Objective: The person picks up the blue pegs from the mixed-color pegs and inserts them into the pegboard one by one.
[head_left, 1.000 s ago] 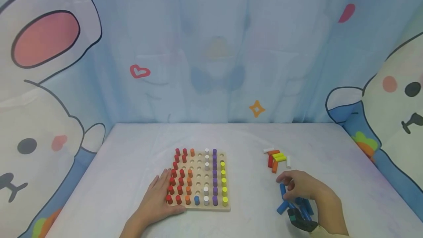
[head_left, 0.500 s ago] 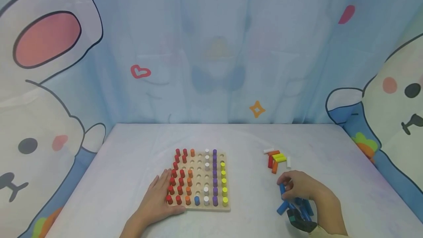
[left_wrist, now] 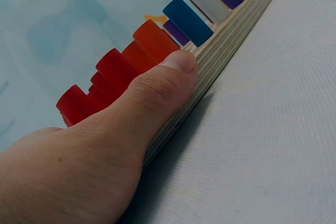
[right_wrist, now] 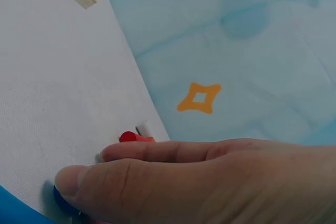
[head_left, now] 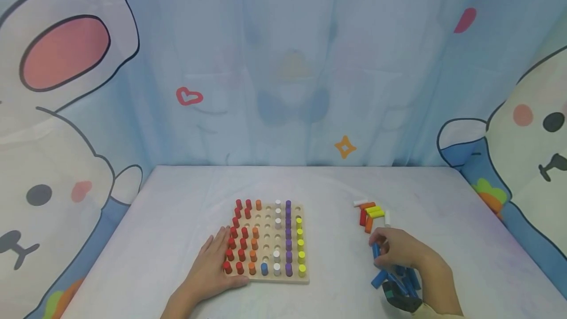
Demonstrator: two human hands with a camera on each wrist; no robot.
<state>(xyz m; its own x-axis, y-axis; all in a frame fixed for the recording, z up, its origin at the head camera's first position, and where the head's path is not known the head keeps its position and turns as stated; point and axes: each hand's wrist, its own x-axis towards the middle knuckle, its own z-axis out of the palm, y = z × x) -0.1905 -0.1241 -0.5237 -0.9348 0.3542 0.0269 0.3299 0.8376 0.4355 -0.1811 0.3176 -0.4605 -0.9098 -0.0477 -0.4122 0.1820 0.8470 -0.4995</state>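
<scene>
A wooden pegboard (head_left: 271,235) stands on the table, holding upright pegs in red, orange, white, purple and yellow columns, plus a single blue peg (head_left: 264,269) in the front row. My left hand (head_left: 211,267) rests against the board's left side, fingers straight, its thumb (left_wrist: 157,90) along the front edge near the orange pegs. At the right, my right hand (head_left: 400,249) pinches a blue peg (head_left: 376,250) between thumb and fingers. Several loose blue pegs (head_left: 379,278) lie under and beside that hand, partly hidden by it and the wrist camera.
Behind the right hand lies a small pile of loose pegs: white (head_left: 360,202), orange (head_left: 368,225), red (head_left: 362,217) and yellow (head_left: 375,213). A blue printed curtain (head_left: 292,63) hangs at the back edge of the white table (head_left: 336,260).
My right hand has shifted slightly to the left, with the pinched blue peg moving along with it. The left hand and the pegboard hold their place.
</scene>
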